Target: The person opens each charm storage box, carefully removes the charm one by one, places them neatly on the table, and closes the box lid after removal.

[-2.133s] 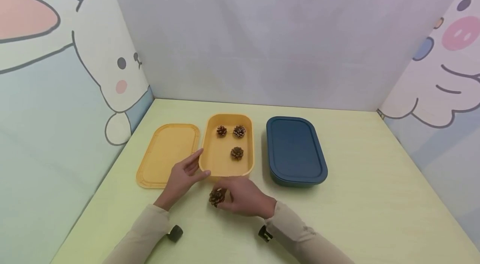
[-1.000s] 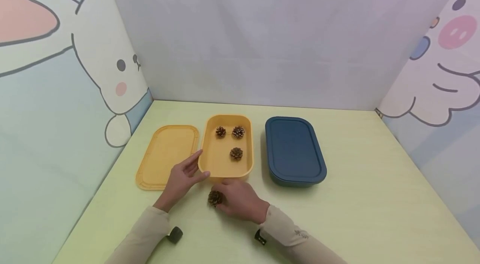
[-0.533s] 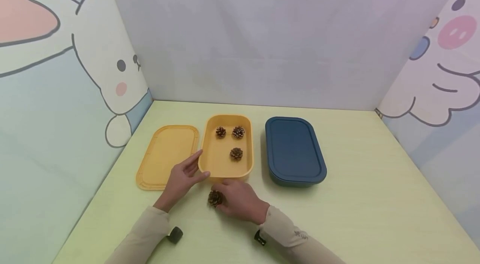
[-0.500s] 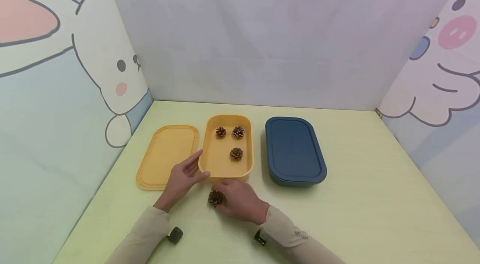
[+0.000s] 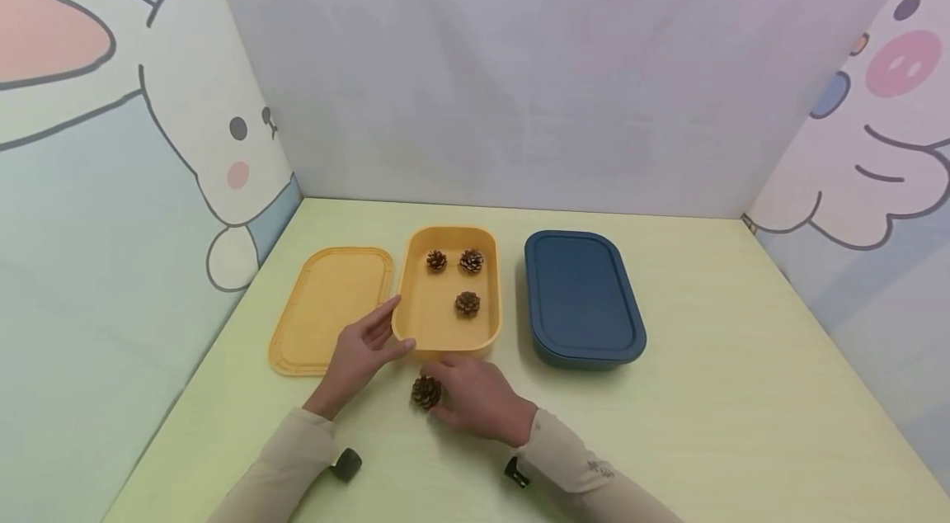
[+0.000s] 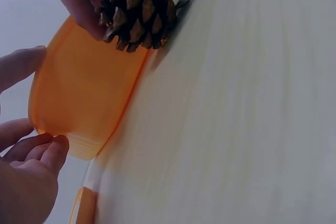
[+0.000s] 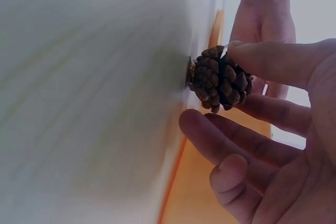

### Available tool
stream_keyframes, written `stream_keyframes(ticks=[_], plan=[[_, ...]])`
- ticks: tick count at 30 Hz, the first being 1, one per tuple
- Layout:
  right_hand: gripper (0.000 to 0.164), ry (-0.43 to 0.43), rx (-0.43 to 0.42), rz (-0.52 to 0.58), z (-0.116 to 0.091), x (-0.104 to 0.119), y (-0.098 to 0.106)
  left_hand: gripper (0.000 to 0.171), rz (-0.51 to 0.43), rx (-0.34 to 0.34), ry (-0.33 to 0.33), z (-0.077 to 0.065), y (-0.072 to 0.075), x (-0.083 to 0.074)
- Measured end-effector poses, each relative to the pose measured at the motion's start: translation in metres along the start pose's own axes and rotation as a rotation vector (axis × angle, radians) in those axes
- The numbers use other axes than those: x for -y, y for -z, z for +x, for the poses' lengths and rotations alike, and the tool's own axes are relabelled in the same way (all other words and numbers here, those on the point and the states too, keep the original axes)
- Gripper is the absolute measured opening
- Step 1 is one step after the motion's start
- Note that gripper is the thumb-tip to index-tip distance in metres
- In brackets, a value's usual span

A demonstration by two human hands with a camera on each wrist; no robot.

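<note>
A yellow food container (image 5: 446, 327) stands without a lid, and three brown pine cones, among them a pine cone (image 5: 467, 303) near its right side, lie inside. My left hand (image 5: 359, 355) holds its front left corner, thumb on the front rim and fingers along the left wall. In front of the container, my right hand (image 5: 481, 398) pinches another pine cone (image 5: 426, 393) between thumb and fingers. The right wrist view has this pine cone (image 7: 220, 78) close to the tabletop; contact is hard to tell.
A flat yellow lid (image 5: 334, 308) lies left of the container. To the right stands a blue container with its lid on (image 5: 585, 296). Cartoon-printed side walls and a pale back wall enclose the light yellow-green table (image 5: 712, 391).
Since the earliest frame, my right hand has shifted slightly toward the front edge around the pine cone. Over the last second, both hands have stayed nearly still.
</note>
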State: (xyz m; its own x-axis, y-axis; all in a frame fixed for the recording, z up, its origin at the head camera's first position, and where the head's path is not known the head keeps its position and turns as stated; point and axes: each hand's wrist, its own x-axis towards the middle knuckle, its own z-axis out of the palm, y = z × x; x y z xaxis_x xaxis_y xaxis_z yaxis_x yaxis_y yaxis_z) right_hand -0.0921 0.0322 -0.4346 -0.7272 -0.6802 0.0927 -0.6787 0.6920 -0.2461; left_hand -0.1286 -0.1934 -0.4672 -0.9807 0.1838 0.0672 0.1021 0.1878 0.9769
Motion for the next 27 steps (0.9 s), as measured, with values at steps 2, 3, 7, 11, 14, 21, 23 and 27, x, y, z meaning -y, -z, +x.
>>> stream_keyframes(ticks=[2,3,7,11,14,21,23,27], plan=[[0.04,0.003,-0.007,-0.001,-0.001,0.0,0.0,0.08,-0.002,0.0,0.0,0.0,0.0,0.001],[0.04,0.004,-0.01,0.0,-0.001,0.0,0.001,0.08,-0.003,-0.001,0.0,0.0,0.0,0.001],[0.039,0.014,-0.023,-0.001,-0.002,0.001,0.003,0.081,-0.003,-0.003,0.002,0.0,-0.001,0.001],[0.039,0.023,-0.027,-0.004,-0.003,0.002,0.006,0.08,0.001,-0.003,0.003,-0.001,-0.001,0.0],[0.039,0.028,-0.035,0.003,-0.004,0.004,0.01,0.08,0.009,-0.002,0.004,-0.001,0.0,-0.001],[0.034,0.041,-0.062,0.068,-0.006,0.003,0.019,0.08,0.016,-0.001,0.005,-0.001,0.0,-0.001],[0.033,0.044,-0.068,0.096,-0.007,0.002,0.021,0.08,0.016,-0.002,0.003,-0.001,0.0,-0.001],[0.03,0.054,-0.067,0.163,-0.007,-0.001,0.026,0.08,0.019,-0.006,0.005,-0.002,-0.001,-0.002]])
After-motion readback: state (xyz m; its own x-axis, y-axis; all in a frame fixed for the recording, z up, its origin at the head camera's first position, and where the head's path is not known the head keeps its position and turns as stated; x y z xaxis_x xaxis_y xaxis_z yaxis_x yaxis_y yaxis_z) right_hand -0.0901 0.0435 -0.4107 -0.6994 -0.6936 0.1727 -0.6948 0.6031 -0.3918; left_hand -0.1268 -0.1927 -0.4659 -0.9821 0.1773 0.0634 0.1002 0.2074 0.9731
